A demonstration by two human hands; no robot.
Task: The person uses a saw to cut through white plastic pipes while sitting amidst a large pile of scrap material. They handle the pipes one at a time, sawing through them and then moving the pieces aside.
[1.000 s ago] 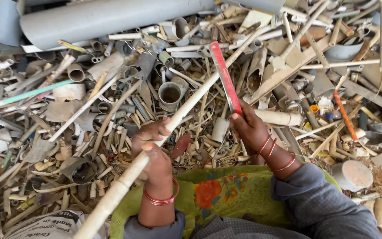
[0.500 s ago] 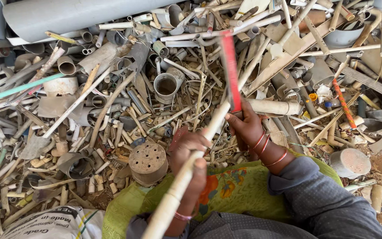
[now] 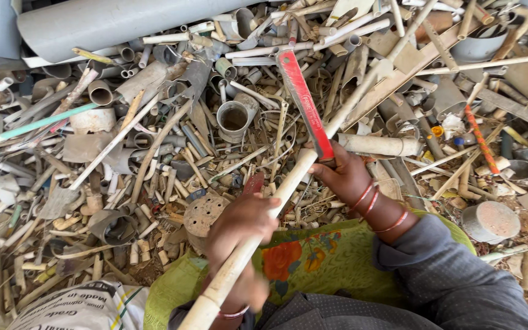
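My left hand [image 3: 239, 235] grips a long dirty white plastic pipe [image 3: 313, 150] that runs from the bottom middle up to the upper right. My right hand [image 3: 343, 174] holds the handle of a red flat-bladed cutter [image 3: 304, 104], whose blade lies against the pipe just above my right hand. Red bangles circle both wrists. A green flowered cloth [image 3: 313, 263] covers my lap beneath both hands.
A deep heap of cut pipe scraps [image 3: 172, 159] fills the ground in front. A large grey pipe [image 3: 123, 21] lies across the top left. A round perforated disc [image 3: 203, 214] sits left of my left hand. A printed white sack [image 3: 74, 308] lies at bottom left.
My left hand slid back down the pipe toward me. The pipe swung more upright in view, and the red cutter came down against it near my right hand.
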